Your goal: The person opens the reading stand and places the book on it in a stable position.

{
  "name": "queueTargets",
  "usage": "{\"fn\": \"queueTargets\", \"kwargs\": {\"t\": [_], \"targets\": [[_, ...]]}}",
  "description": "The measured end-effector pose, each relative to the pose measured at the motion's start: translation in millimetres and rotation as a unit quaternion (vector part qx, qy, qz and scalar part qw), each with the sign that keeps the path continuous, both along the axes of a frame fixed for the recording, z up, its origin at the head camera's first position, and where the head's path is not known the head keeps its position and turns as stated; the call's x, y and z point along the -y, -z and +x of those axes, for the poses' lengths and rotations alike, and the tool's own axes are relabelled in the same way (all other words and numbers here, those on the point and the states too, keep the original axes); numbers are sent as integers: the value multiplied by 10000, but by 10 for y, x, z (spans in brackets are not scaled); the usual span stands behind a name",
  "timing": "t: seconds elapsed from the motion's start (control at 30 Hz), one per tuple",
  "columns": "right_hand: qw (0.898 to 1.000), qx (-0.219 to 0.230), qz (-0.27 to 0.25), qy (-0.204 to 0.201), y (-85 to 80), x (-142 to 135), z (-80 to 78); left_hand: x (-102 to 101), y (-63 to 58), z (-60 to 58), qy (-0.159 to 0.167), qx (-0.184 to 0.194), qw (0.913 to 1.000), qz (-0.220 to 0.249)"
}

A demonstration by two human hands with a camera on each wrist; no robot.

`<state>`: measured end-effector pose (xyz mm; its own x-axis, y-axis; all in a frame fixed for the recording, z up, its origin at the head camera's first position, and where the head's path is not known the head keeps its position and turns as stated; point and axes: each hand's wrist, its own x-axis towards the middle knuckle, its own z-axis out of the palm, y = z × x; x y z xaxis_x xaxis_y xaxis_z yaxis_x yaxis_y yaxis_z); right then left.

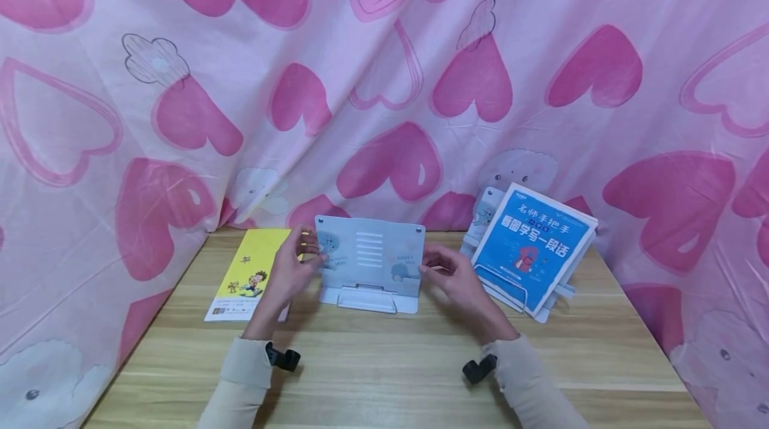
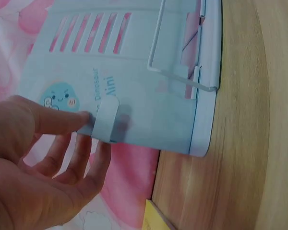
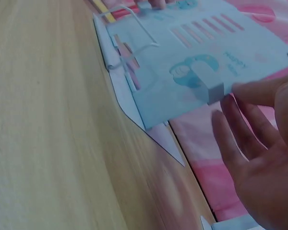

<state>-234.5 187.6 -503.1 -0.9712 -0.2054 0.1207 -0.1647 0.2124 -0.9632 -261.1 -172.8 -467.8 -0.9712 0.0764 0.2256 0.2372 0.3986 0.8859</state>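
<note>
- The pale blue book stand (image 1: 369,265) is propped on the desk (image 1: 384,375), wire rest (image 1: 368,309) out, bearing no book yet.
- Right of that stand, a blue book (image 1: 531,249) already rests on a second stand (image 1: 489,201); left of it, a yellow book (image 1: 243,275) lies flat: half done, I'd judge.
- The left hand (image 1: 291,275) pinches the stand's left edge; the right hand's (image 1: 454,275) fingers seem to pinch its right edge, how firmly I can't tell.
- Close behind the stand, curtain (image 1: 384,82); before it, open desk.
</note>
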Motion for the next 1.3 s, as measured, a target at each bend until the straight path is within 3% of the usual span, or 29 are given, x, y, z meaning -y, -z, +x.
{"fn": "queueTargets", "kwargs": {"t": [0.17, 0.47, 0.73, 0.87, 0.97, 1.07, 1.3], "targets": [[9996, 27, 148, -241, 26, -60, 3, 116, 56, 30, 236, -46, 9996, -134], [9988, 183, 109, -446, 38, -79, 64, 223, 198, 118, 185, 10, 9990, -395], [9969, 267, 218, -703, 68, -97, 148, 316, 226, 82, 478, -84, 9960, -753], [9933, 212, 283, -1099, 117, -86, 189, 334, 294, 39, 503, -235, 9955, -764], [9927, 268, 248, -1145, 145, -71, 198, 336, 330, 23, 467, -279, 9959, -727], [9932, 320, 205, -1098, 148, -61, 208, 337, 343, 27, 462, -158, 9968, -632], [9924, 339, 400, -1113, 156, -69, 223, 332, 340, 73, 524, 517, 9966, -375]]}}
